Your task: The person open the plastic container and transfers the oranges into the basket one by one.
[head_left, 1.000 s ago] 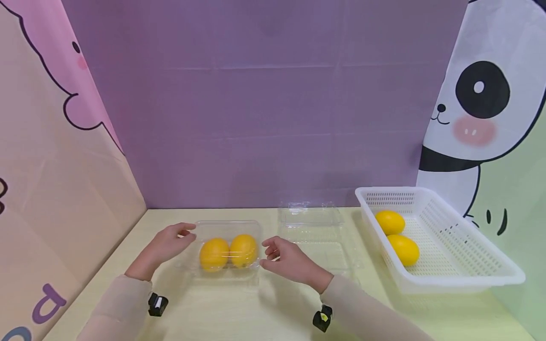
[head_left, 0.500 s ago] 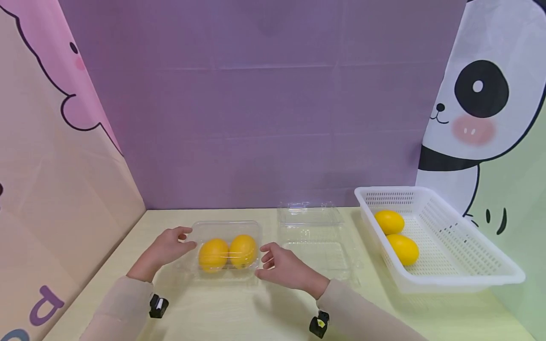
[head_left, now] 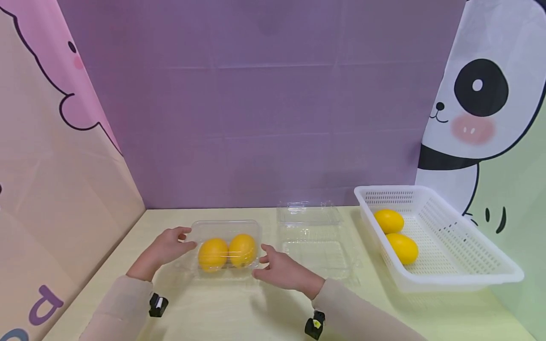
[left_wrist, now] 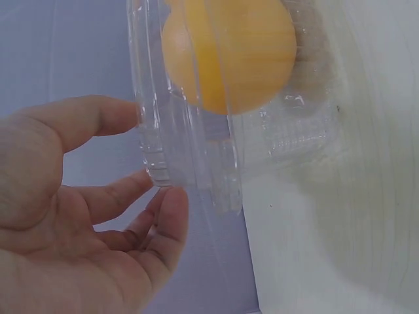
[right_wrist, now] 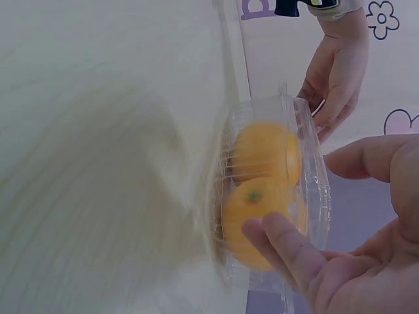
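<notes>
On the table stands a clear plastic clamshell box (head_left: 227,228) with its lid down over two rounded yellow-orange fruits (head_left: 213,255). One fruit (right_wrist: 258,212) shows a green stem mark in the right wrist view. My left hand (head_left: 169,242) is at the box's left end; its thumb and fingertips touch the lid's edge (left_wrist: 149,147), spread apart. At the right end is my right hand (head_left: 286,271), its thumb by the lid and two straight fingers (right_wrist: 288,245) along the side wall, overlapping a fruit in that view.
Behind my right hand lies a second clear clamshell box (head_left: 315,253), its lid (head_left: 309,217) raised at the back. A white perforated basket (head_left: 465,279) at the right holds two yellow fruits (head_left: 402,248). A purple backdrop (head_left: 273,118) rises behind the table.
My right hand has shifted slightly left and nearer to me, along the box's right end. My left fingers have come down a little at the left end. The box stays nearly in place.
</notes>
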Demonstrator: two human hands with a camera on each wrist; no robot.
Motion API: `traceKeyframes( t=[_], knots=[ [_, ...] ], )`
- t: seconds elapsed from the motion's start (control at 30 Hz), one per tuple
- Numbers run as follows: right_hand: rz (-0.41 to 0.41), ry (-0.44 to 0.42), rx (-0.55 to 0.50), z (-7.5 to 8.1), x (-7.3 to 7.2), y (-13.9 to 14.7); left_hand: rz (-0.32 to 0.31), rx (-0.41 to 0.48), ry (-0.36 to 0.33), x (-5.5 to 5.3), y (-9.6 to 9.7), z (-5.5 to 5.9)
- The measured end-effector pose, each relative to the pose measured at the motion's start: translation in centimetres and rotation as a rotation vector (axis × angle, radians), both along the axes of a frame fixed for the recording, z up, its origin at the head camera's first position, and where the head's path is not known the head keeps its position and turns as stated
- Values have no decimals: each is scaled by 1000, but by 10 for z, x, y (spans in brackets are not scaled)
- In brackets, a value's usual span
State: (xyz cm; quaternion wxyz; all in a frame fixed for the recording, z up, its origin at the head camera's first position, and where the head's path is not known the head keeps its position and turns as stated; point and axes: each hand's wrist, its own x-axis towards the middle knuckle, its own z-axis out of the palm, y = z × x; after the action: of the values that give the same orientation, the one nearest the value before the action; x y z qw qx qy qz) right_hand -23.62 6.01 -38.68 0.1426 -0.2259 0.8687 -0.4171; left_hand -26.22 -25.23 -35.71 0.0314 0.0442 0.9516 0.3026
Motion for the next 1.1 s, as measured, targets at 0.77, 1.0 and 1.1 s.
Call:
traceKeyframes(
  t=[0.77,1.0,1.1],
  knots=[
    [-213,-177,-420,-37,7,-28,-10,29,-30,1,-2,2],
    [-256,-153,-463,-43,7,-34,1,24,-44,2,-1,3],
    [-272,-138,-472,-45,8,-35,4,25,-49,2,-1,4]
  ],
)
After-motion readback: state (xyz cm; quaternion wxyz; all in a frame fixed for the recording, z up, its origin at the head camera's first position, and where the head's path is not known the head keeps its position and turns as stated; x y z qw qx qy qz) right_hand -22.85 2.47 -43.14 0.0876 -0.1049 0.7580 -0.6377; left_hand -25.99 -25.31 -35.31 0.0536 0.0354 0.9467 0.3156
